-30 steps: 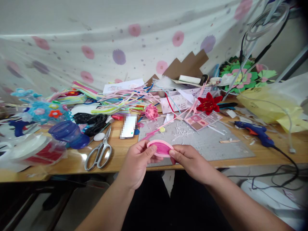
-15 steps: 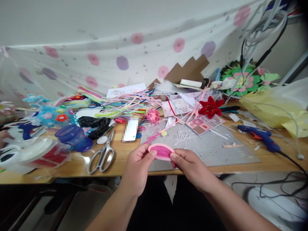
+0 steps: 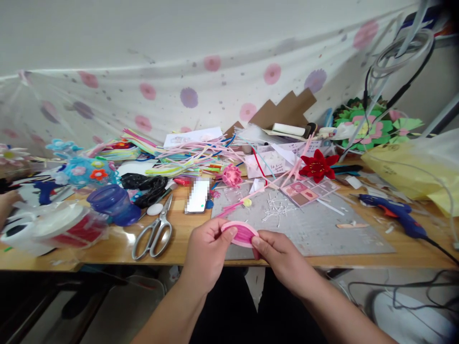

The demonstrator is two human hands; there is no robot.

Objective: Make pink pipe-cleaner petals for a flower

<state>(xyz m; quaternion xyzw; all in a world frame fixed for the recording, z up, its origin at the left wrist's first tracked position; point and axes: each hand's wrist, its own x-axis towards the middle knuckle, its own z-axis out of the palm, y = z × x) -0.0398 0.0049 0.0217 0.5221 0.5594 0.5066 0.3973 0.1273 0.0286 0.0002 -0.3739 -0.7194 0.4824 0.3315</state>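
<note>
Both my hands hold one pink oval petal piece (image 3: 242,234) just above the front edge of the wooden table (image 3: 107,246). My left hand (image 3: 206,253) pinches its left end with thumb and fingers closed. My right hand (image 3: 278,255) pinches its right end the same way. The petal hangs over the near edge of a grey cutting mat (image 3: 315,224).
Scissors (image 3: 154,231) lie left of my hands, next to a phone (image 3: 197,196) and a blue plastic cup (image 3: 111,203). A pile of coloured pipe cleaners (image 3: 186,153), a pink flower (image 3: 231,174), a red flower (image 3: 317,165) and a blue glue gun (image 3: 392,212) lie behind. Another person's hand (image 3: 5,200) shows far left.
My hands and the pink petal have stayed together with only a slight regrip. The view has shifted a little, so the table sits lower and further right in the picture.
</note>
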